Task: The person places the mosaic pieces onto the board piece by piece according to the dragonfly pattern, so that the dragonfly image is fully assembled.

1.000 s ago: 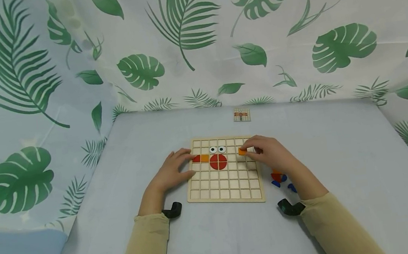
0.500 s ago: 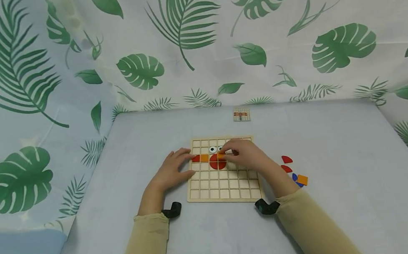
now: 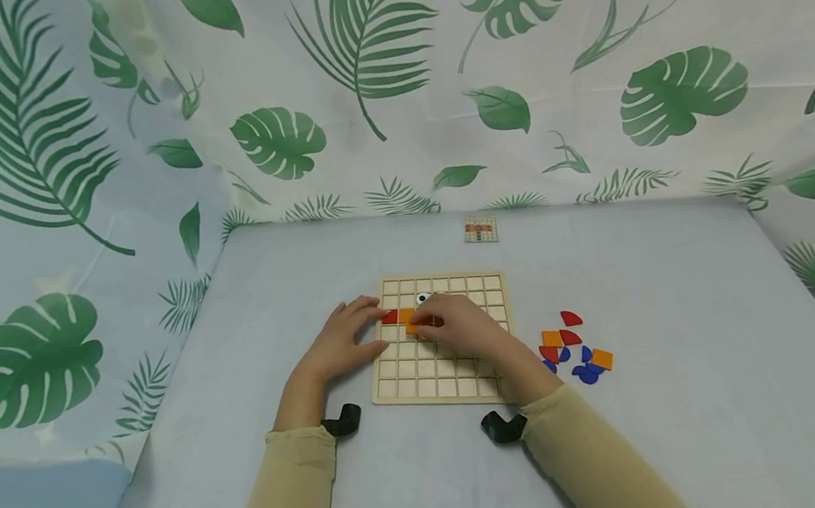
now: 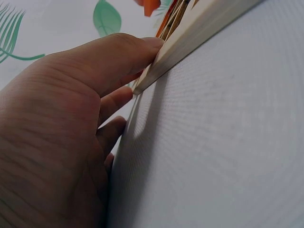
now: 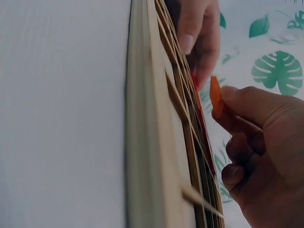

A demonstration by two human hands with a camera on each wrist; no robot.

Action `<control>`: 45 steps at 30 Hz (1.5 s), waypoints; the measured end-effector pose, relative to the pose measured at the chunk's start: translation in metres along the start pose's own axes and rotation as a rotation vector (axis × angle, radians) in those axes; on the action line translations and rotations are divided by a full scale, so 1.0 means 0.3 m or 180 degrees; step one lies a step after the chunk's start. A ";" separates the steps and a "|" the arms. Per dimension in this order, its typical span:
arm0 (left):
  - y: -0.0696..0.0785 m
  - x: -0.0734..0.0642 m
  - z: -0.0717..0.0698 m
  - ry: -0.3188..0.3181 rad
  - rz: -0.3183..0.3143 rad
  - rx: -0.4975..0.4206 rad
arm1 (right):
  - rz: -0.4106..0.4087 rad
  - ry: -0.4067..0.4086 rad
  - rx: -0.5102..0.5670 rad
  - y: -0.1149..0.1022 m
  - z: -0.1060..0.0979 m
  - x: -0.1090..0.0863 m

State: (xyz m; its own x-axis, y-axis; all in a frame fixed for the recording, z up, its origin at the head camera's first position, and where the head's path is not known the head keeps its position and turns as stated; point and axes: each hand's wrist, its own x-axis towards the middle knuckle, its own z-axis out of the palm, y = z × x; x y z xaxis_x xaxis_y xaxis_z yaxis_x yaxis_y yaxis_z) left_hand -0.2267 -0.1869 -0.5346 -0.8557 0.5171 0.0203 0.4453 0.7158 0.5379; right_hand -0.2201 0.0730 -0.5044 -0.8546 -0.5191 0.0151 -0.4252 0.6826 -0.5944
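In the head view, my right hand [image 3: 461, 323] pinches an orange square tile [image 3: 412, 330] between thumb and finger, over the left part of a wooden grid board [image 3: 424, 368]. The right wrist view has that tile [image 5: 216, 97] standing on edge, close over the grid. Beside the pinch, a red quarter-round piece [image 3: 390, 317] and another orange square [image 3: 406, 315] lie in the grid. An eye piece [image 3: 423, 297] shows above; my right hand hides the round red shape. My left hand [image 3: 342, 341] rests at the board's left edge with fingers spread, its thumb [image 4: 137, 52] touching the rim.
Right of the board lie loose pieces: red quarter-rounds [image 3: 572, 317], orange squares [image 3: 602, 359] and several blue pieces [image 3: 588, 377]. A small patterned card [image 3: 481, 230] lies behind the board. Leaf-print cloth [image 3: 395, 146] hangs at the back.
My right hand has carried the orange tile leftward across the board, from its right side to beside the other orange square. The loose pieces came into view. My left hand stays put.
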 end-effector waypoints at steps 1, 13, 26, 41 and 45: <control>-0.002 0.000 0.000 0.0006 0.0011 0.0003 | 0.0015 0.0004 -0.0010 -0.004 0.006 0.003; -0.003 0.004 0.001 0.0008 0.0035 -0.0001 | -0.0156 0.0027 -0.0416 -0.018 0.060 0.026; -0.003 0.000 -0.003 0.0050 0.0069 -0.0029 | -0.0296 0.0151 -0.0439 -0.024 0.068 0.022; 0.001 0.003 0.000 0.0012 0.0014 -0.0009 | 0.0055 0.0149 -0.0146 -0.008 -0.025 -0.017; 0.003 0.002 0.000 0.0021 0.0027 0.0016 | 0.0183 0.0193 -0.0041 0.032 -0.091 -0.058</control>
State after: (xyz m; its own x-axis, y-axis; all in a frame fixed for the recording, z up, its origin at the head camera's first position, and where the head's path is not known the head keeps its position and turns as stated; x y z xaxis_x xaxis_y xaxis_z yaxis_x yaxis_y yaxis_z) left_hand -0.2269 -0.1860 -0.5340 -0.8536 0.5201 0.0304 0.4538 0.7137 0.5335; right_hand -0.2173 0.1026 -0.4884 -0.8940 -0.4471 0.0301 -0.3784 0.7172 -0.5852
